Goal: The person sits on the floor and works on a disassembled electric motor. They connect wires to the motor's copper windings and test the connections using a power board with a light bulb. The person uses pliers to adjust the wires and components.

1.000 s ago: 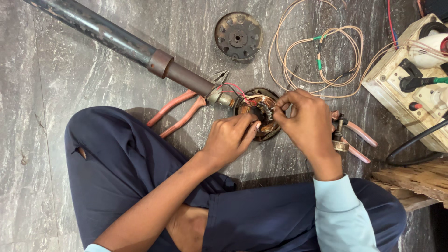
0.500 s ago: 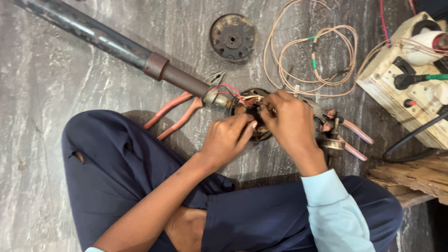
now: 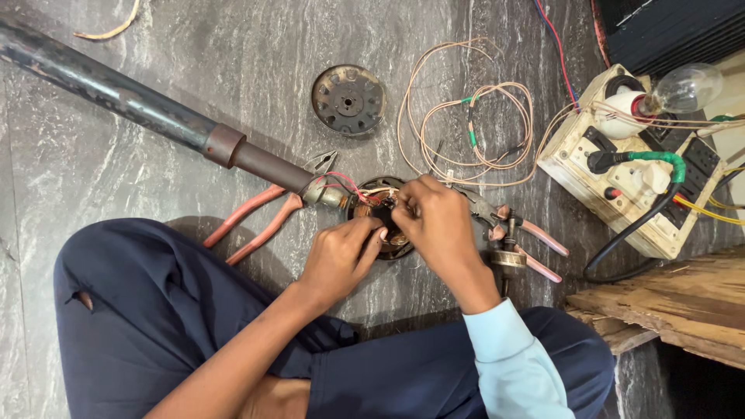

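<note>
At the centre of the frame we see both hands meeting over a round motor winding (image 3: 388, 225) that lies on the grey stone floor (image 3: 155, 194) at the end of a long dark pipe (image 3: 132, 105). The left hand (image 3: 337, 256) pinches the winding's near edge; the right hand (image 3: 438, 225) is clenched on its thin wires (image 3: 365, 190). Pink-handled pliers (image 3: 256, 221) lie just left, a perforated metal disc (image 3: 348, 99) above, and a white switchboard (image 3: 628, 171) at the right.

Dark navy trousers, small tear at one knee; pale blue right sleeve.
</note>
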